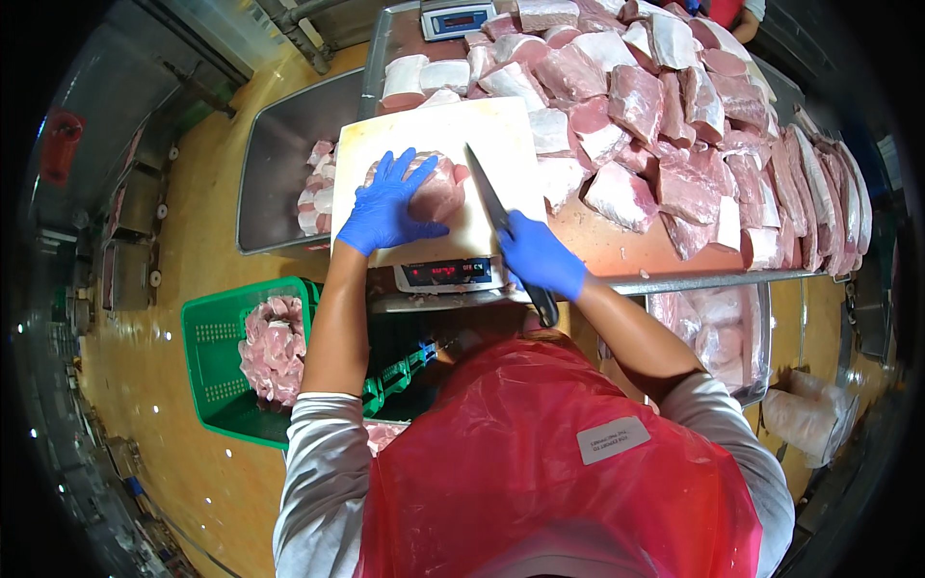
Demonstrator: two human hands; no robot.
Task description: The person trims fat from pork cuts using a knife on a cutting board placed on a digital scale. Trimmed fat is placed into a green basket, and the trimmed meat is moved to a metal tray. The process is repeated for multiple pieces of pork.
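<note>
My left hand [385,202] in a blue glove rests with spread fingers over a pink piece of meat [434,191] on a white cutting board [381,133]. My right hand [541,255], also gloved in blue, is closed on a long dark-handled knife [489,193], its blade angled up the board's right side, to the right of the meat. The board lies on a scale [445,274] with a lit display at the front of the steel table.
Many meat pieces [636,101] cover the table [617,262], with a second scale [458,19] behind. A grey bin [265,197], green crate [202,376], lined container [752,342] and filled bag [809,424] surround me. A co-worker [732,14] is at top right.
</note>
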